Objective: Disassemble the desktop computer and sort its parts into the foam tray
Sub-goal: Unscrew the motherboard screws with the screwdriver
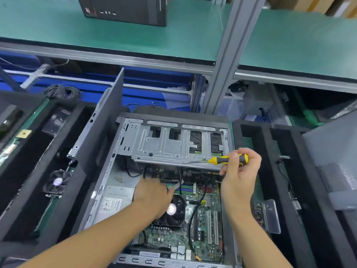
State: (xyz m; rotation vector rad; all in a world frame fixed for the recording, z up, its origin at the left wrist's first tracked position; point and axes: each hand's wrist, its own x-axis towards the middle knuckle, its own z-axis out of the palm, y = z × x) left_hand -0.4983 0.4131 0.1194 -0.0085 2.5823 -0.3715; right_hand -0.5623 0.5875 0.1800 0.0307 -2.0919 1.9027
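Grey steel desktop computer case [164,144] is lying open beside a black foam tray [270,151], the right hand [239,175] clasping a yellow-and-black screwdriver [228,159], the left hand [152,196] reaching inside with its grip blurred beyond telling, where a yanked black cable [195,207] could be damaging the green motherboard [204,235].

A metal drive cage [173,146] roofs the open case [152,260] at 12 o'clock, black cables [144,172] crossing the gap beneath. An upright side panel [108,120] walls 9 o'clock; the motherboard [204,238] lies open at 5 o'clock.
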